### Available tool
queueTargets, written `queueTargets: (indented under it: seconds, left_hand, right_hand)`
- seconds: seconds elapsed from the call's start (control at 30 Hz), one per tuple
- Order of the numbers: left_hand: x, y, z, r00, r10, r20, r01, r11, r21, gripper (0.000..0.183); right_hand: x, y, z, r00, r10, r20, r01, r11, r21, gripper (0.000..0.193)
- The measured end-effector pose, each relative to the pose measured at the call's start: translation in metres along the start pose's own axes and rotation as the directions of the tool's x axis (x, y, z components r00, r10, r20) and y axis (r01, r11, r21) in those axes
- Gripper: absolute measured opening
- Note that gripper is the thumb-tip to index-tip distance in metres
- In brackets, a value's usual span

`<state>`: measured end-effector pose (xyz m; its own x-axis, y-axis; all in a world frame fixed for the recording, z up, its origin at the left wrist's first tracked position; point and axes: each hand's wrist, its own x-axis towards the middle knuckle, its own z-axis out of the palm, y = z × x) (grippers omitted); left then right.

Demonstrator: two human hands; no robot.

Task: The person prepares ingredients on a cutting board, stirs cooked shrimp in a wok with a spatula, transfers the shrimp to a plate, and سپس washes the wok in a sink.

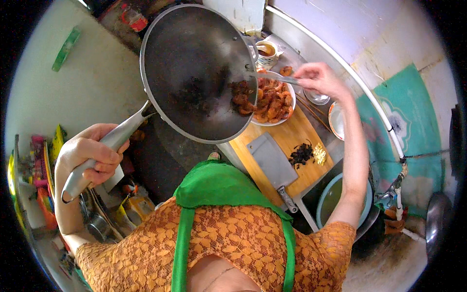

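Note:
My left hand (93, 153) is wrapped round the metal handle of a large dark wok (194, 46), which is raised and tipped to the right. Reddish-brown cooked pieces (242, 99) lie at its lower right rim. Right beside and partly under that rim is a white plate (293, 97) heaped with what look like sauced shrimp (273, 102). In my right hand (318, 81) is a metal cooking utensil (282, 78), its handle pinched between the fingers. Its far end reaches the wok's right edge, too blurred to tell its shape.
On a wooden cutting board (243, 142) lie a cleaver (272, 158), chopped dark bits (301, 154) and minced garlic (319, 154). Behind the plate stands a patterned cup (267, 59) of brown liquid. Chopsticks (311, 111), a bowl (335, 120) and a light-blue basin (321, 207) are at the right.

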<state>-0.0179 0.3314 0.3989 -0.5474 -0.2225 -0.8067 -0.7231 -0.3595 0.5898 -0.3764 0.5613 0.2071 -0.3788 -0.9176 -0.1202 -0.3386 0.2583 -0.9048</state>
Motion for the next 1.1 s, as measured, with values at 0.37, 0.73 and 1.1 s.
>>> queueTargets:
  seconds: [0.37,0.73,1.1]
  left_hand:
    - [-0.004,0.007,0.001,1.000,-0.006,-0.029,0.008,0.998,0.064,0.015]
    - [0.001,0.018,0.002,1.000,0.011,-0.008,-0.011,0.999,0.030,0.012]
    - [0.011,0.029,0.011,0.996,0.027,-0.085,-0.019,0.994,0.104,0.010]
  right_hand:
    - [-0.009,0.040,0.038,0.991,0.132,0.012,-0.132,0.978,0.161,0.013]
    - [0.008,0.038,0.096,0.874,-0.176,-0.453,0.178,0.983,-0.038,0.012]
    - [-0.054,-0.002,0.067,0.865,-0.004,-0.502,-0.121,0.969,-0.217,0.009]
